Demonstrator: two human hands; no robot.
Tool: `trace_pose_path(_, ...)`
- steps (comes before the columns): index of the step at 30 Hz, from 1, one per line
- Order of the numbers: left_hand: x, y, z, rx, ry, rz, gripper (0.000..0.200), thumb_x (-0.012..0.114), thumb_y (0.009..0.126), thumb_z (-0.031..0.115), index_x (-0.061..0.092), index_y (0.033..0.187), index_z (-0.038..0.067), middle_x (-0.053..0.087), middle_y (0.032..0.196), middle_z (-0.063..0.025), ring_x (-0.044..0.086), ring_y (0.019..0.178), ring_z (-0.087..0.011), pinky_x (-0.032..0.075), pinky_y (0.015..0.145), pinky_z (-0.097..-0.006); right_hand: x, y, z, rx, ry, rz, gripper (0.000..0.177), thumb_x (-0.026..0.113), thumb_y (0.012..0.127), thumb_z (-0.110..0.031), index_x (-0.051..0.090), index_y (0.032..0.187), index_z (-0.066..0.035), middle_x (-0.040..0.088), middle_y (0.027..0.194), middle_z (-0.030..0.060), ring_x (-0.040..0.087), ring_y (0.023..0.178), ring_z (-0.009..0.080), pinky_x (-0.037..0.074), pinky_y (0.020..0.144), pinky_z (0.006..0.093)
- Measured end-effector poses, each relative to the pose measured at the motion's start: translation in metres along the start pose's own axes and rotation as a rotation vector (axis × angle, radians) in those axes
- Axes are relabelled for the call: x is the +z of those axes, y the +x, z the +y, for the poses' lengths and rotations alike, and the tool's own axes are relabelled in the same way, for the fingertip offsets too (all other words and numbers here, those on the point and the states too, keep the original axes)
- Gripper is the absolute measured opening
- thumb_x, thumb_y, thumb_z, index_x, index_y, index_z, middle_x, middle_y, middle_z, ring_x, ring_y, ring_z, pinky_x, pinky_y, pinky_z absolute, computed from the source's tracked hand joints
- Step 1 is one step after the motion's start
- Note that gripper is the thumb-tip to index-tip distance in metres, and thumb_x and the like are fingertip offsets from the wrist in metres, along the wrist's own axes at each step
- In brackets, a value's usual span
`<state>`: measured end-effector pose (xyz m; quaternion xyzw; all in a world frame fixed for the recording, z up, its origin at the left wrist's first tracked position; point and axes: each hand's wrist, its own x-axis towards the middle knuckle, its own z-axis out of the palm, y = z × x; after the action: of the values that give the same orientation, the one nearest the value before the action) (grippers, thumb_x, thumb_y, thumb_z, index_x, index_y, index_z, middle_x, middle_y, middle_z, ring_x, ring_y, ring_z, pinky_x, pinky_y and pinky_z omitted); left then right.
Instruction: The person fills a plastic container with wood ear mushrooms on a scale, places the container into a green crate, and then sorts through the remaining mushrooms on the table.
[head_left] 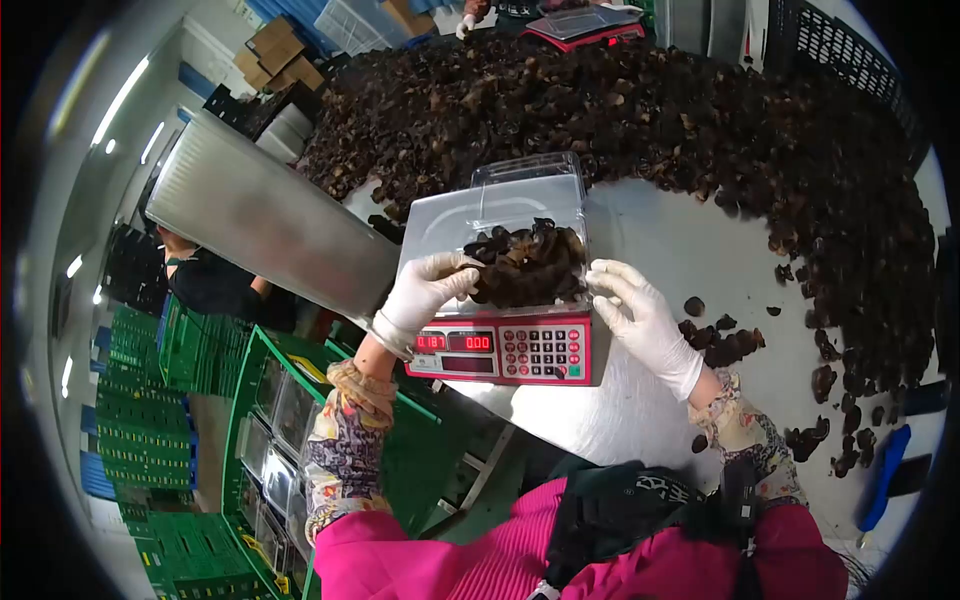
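Observation:
A clear plastic box (583, 290) filled with dark wood ear mushrooms (528, 262) sits on the pan (430, 222) of a red digital scale (594, 372). My left hand (425, 295), in a white glove, has its thumb and fingers closed at the box's left edge, against the mushrooms. The exact spot they grip is partly hidden. At the right edge of the box, my gloved right hand (640, 320) has fingers and thumb apart, with the tips close to the rim. The scale's red display reads 0.187 and 0.00.
A large heap of wood ear mushrooms (640, 120) covers the table's far and right sides. A tall stack of clear plastic boxes (270, 215) leans at the left. Green crates (145, 440) stand below. Another person's gloved hand (465, 26) and a second scale (585, 28) are beyond the heap.

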<state>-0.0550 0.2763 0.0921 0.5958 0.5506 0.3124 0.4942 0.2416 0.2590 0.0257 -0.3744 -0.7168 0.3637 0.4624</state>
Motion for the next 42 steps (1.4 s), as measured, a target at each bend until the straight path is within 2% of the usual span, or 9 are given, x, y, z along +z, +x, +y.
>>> trace_pose_path(3,0.01,0.009,-0.004,0.161,0.775,0.223,0.028,0.077,0.079,0.017,0.067,0.102,0.003,0.063,0.078,-0.001,0.053,0.068,-0.0096,0.047,0.065,-0.0241,-0.001,-0.008,0.001,0.016,-0.045,-0.033,0.03,0.057,0.09,-0.005,0.056,0.119,0.003,0.056,0.121,0.0142,0.063,0.093,0.0195,0.052,0.082,0.0281)
trace_pose_path(8,0.005,0.029,-0.014,0.257,0.34,0.372,0.057,0.08,0.075,0.022,0.057,0.123,0.003,0.057,0.099,-0.0041,0.054,0.093,-0.0135,0.045,0.079,-0.0259,0.001,-0.005,0.001,0.426,0.346,-0.043,0.038,0.053,0.097,-0.023,0.053,0.124,0.003,0.062,0.098,0.0114,0.063,0.079,0.0159,0.053,0.07,0.0262)
trace_pose_path(12,-0.007,0.077,-0.045,0.074,0.04,0.344,0.079,0.048,0.096,0.051,0.019,0.148,0.0,0.036,0.147,-0.0206,0.034,0.136,-0.0247,0.028,0.11,-0.0325,0.006,0.03,-0.004,0.592,0.692,-0.046,0.056,0.045,0.1,-0.042,0.049,0.124,0.008,0.061,0.081,0.0088,0.062,0.067,0.0109,0.053,0.058,0.023)
trace_pose_path(15,-0.024,0.106,-0.063,0.147,-0.704,0.252,0.074,0.031,0.098,0.058,0.027,0.146,0.002,0.04,0.144,-0.0189,0.035,0.135,-0.0261,0.024,0.113,-0.0393,0.001,0.05,0.0,0.551,0.743,-0.017,0.069,0.04,0.099,-0.052,0.047,0.124,0.011,0.061,0.081,0.0082,0.062,0.067,0.0097,0.053,0.057,0.0199)
trace_pose_path(19,-0.023,0.052,-0.029,0.144,-0.282,0.007,0.054,0.045,0.099,0.046,0.053,0.131,0.004,0.059,0.122,-0.0091,0.051,0.117,-0.0161,0.039,0.102,-0.0323,-0.006,0.041,0.015,0.668,0.689,-0.012,0.091,0.032,0.091,-0.07,0.041,0.132,0.011,0.062,0.084,0.0081,0.063,0.072,0.0094,0.052,0.056,0.0193)
trace_pose_path(21,-0.01,0.037,-0.04,0.304,0.218,0.079,0.039,0.061,0.092,0.017,0.056,0.128,0.003,0.061,0.109,-0.0068,0.055,0.109,-0.0161,0.044,0.095,-0.029,-0.009,0.036,0.017,0.672,0.708,0.006,0.076,0.041,0.097,-0.056,0.039,0.134,0.01,0.062,0.085,0.0081,0.062,0.071,0.0096,0.052,0.056,0.0198)
trace_pose_path(24,0.003,0.026,-0.061,0.301,0.299,0.307,0.045,0.06,0.094,0.02,0.049,0.134,0.004,0.061,0.106,-0.0075,0.057,0.099,-0.0167,0.046,0.09,-0.0296,0.0,0.036,0.024,0.617,0.523,-0.024,0.055,0.049,0.1,-0.033,0.038,0.136,0.007,0.062,0.087,0.0081,0.061,0.07,0.0095,0.051,0.058,0.0202)
trace_pose_path(27,0.025,0.006,-0.015,-0.307,-0.103,0.126,0.054,0.054,0.098,0.032,0.039,0.14,0.002,0.06,0.099,-0.0048,0.059,0.084,-0.0107,0.049,0.075,-0.0263,-0.002,0.04,0.017,0.683,0.535,-0.051,0.048,0.051,0.098,-0.016,0.036,0.139,0.004,0.062,0.089,0.0084,0.061,0.07,0.0097,0.051,0.059,0.0206)
trace_pose_path(42,0.06,-0.037,-0.038,0.157,-0.643,0.447,0.049,0.052,0.092,0.015,0.044,0.139,0.003,0.059,0.08,-0.0018,0.056,0.068,-0.0065,0.046,0.057,-0.0202,0.019,0.017,0.021,0.323,0.354,0.043,0.049,0.052,0.099,-0.017,0.037,0.143,-0.001,0.062,0.084,0.0049,0.054,0.065,0.0063,0.044,0.06,0.018)
